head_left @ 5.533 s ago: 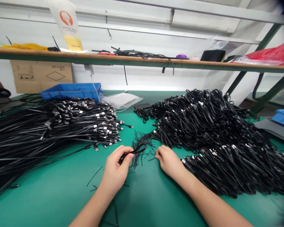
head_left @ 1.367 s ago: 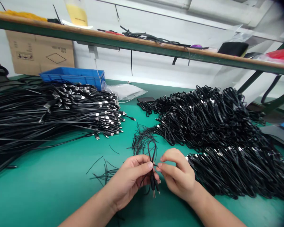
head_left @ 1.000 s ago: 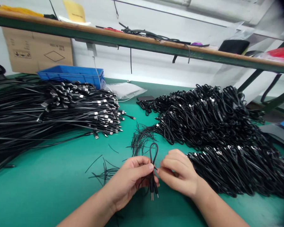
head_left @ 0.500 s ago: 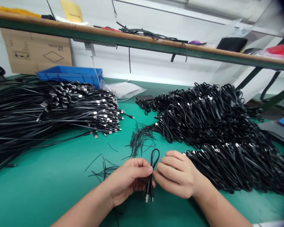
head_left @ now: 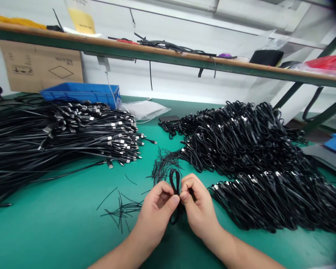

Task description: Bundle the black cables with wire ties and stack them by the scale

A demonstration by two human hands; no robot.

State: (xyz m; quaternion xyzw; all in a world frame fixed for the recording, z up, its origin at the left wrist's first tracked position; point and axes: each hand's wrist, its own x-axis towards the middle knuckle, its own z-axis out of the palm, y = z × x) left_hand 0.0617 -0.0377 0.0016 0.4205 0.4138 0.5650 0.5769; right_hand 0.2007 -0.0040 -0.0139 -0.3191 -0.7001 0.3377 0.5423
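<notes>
A black USB cable, folded into a narrow bundle, stands upright between my two hands, with loops showing above and below the fingers. My left hand is closed, pinching the bundle's middle between thumb and fingers. Against the same spot, from the right, my right hand is closed with thumb and forefinger pressed together; what lies in that pinch is hidden. The cable's plugs are out of sight. Thin black ties lie loose left of my hands, and more thin ties are heaped just beyond them.
Long straight USB cables are piled at left, plugs facing right. Folded cable bundles fill the right side, with another row of bundles nearer. Behind are a blue bin, a plastic bag and an overhead shelf.
The cable has turned in my left hand, so its plugs no longer show below. My right hand has rolled from a fist, bringing its thumb into view at the bundle's middle.
</notes>
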